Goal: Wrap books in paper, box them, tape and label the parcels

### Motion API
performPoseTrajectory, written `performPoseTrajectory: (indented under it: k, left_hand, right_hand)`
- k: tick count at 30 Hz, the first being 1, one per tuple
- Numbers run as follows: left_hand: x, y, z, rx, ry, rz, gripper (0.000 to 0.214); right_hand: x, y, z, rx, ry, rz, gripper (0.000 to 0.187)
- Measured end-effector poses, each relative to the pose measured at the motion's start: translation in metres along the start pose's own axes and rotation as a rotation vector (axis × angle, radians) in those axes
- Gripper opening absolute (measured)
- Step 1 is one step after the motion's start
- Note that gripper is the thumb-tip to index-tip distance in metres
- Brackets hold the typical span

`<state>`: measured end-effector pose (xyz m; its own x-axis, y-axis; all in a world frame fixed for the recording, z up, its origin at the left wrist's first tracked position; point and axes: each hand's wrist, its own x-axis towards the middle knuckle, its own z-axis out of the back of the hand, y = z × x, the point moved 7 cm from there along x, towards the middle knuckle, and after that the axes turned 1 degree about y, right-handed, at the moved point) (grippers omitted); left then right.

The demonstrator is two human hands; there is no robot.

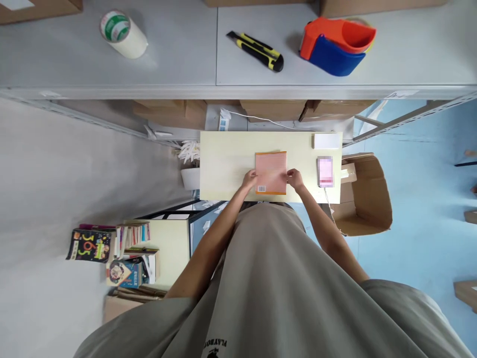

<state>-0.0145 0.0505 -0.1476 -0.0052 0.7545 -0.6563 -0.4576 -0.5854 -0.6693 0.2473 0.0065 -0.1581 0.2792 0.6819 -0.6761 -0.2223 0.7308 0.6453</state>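
Note:
A thin pink book (271,171) with orange edges lies on the pale yellow table (227,149) in front of me. Its printed cover faces up, and a barcode shows near the lower left corner. My left hand (250,179) pinches the left edge, fingers closed on it. On the opposite side my right hand (294,179) has its fingers closed at the right edge. To the right of the book lies a phone (325,171) with a lit, blurred screen and a cable. Behind the phone is a small white box (326,141).
On the grey shelf above sit a tape roll (123,35), a yellow-black utility knife (257,50) and an orange-blue tape dispenser (335,47). An open cardboard box (367,194) stands right of the table. Stacked books (91,244) are at lower left.

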Motion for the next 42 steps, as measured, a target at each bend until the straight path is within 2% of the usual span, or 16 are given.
performPoseTrajectory:
  k: [2,5,7,9,11,13,16,18,21,25,29,34,38,40,42]
  left_hand:
    - [-0.004,-0.004,-0.008,0.004,0.04,0.004,0.033]
    - [-0.01,-0.016,-0.009,0.025,0.069,0.001,0.031]
    - [-0.011,-0.032,-0.004,0.036,0.08,-0.025,0.032]
    - [-0.009,-0.058,0.001,0.04,0.079,-0.078,0.032]
    - [-0.006,-0.091,0.006,0.035,0.071,-0.15,0.03]
    - [-0.004,-0.133,0.009,0.016,0.078,-0.251,0.029]
    - [-0.01,-0.207,0.016,-0.023,0.11,-0.513,0.033]
    - [-0.021,-0.254,0.025,-0.032,0.109,-0.7,0.035]
    - [-0.036,-0.308,0.046,-0.025,0.036,-0.878,0.038]
    - [-0.045,-0.347,0.078,-0.019,-0.104,-0.993,0.039]
    - [-0.045,-0.357,0.109,-0.007,-0.201,-1.027,0.038]
    - [-0.045,-0.336,0.134,-0.002,-0.279,-1.007,0.036]
    - [-0.029,-0.292,0.135,0.018,-0.28,-0.932,0.034]
    - [-0.011,-0.256,0.129,0.064,-0.263,-0.863,0.034]
    - [0.008,-0.209,0.117,0.158,-0.24,-0.761,0.038]
  right_hand:
    - [-0.001,-0.007,0.003,-0.046,-0.035,-0.021,0.032]
    - [-0.008,-0.003,0.008,-0.097,-0.07,-0.002,0.027]
    - [-0.014,0.011,0.017,-0.107,-0.078,0.051,0.02]
    - [-0.018,0.034,0.033,-0.105,-0.083,0.127,0.01]
    - [-0.022,0.069,0.054,-0.106,-0.104,0.262,0.009]
    - [-0.028,0.115,0.08,-0.105,-0.168,0.446,0.02]
    - [-0.046,0.19,0.117,-0.095,-0.306,0.716,0.039]
    - [-0.06,0.237,0.132,-0.085,-0.376,0.851,0.05]
    - [-0.076,0.299,0.138,-0.079,-0.437,1.0,0.058]
    - [-0.076,0.363,0.12,-0.14,-0.432,1.102,0.058]
    - [-0.055,0.409,0.086,-0.324,-0.392,1.107,0.049]
    - [-0.006,0.446,0.046,-0.572,-0.403,1.077,0.048]
    - [0.038,0.454,0.027,-0.617,-0.342,1.023,0.053]
    - [0.046,0.449,0.025,-0.602,-0.327,1.006,0.051]
    - [0.043,0.438,0.028,-0.608,-0.342,1.003,0.055]
